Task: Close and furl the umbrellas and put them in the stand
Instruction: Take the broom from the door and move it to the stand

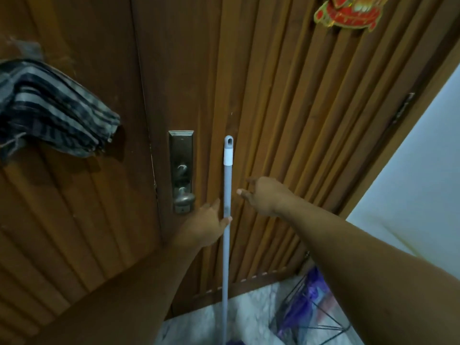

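A: Where are the hands?
B: The left hand (204, 224) touches the pale grey plastic pole (227, 220) leaning upright against the brown ribbed wooden door (286, 120), fingers straight, thumb against the shaft. The right hand (263, 195) hangs just right of the pole, fingers loosely spread, holding nothing.

A: And the umbrellas?
B: A purple-blue umbrella (308, 307) sits in the black wire stand (323, 317), low and right on the pale floor (249, 317).

A: Anything else?
B: A metal lock plate with a knob (181, 173); a striped dark cloth (49, 110) hangs far left.

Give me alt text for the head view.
A left hand touches an upright pale grey plastic pole leaning by a brown wooden door; the open right hand reaches beside it. A black wire stand sits lower right.
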